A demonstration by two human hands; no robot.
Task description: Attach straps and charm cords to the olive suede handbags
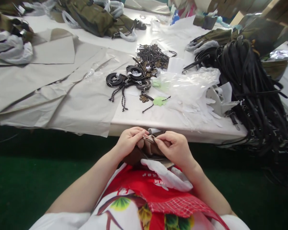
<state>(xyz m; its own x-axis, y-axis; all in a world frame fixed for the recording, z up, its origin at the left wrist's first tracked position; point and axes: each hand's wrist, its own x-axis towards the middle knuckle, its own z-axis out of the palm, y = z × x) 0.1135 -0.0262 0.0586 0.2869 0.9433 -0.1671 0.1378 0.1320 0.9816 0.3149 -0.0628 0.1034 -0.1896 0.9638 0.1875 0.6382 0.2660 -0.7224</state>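
Observation:
A brown bag point(148, 150) rests in my lap, just below the table's front edge. My left hand point(129, 140) is closed on its top, pinching a small metal fitting point(145, 137) between thumb and fingers. My right hand point(174, 147) is closed too, fingers pinched on the brown material right beside that fitting. The two hands almost touch. White wrapping point(168, 175) lies under the bag on my red apron.
On the white table point(158, 119) lie coiled black straps with braided tassels point(129, 81), a green tag point(160, 101), clear plastic bags point(189, 89) and grey paper sheets point(50, 83). A heap of black straps point(252, 86) hangs over the right edge. Olive bags point(98, 17) sit at the back.

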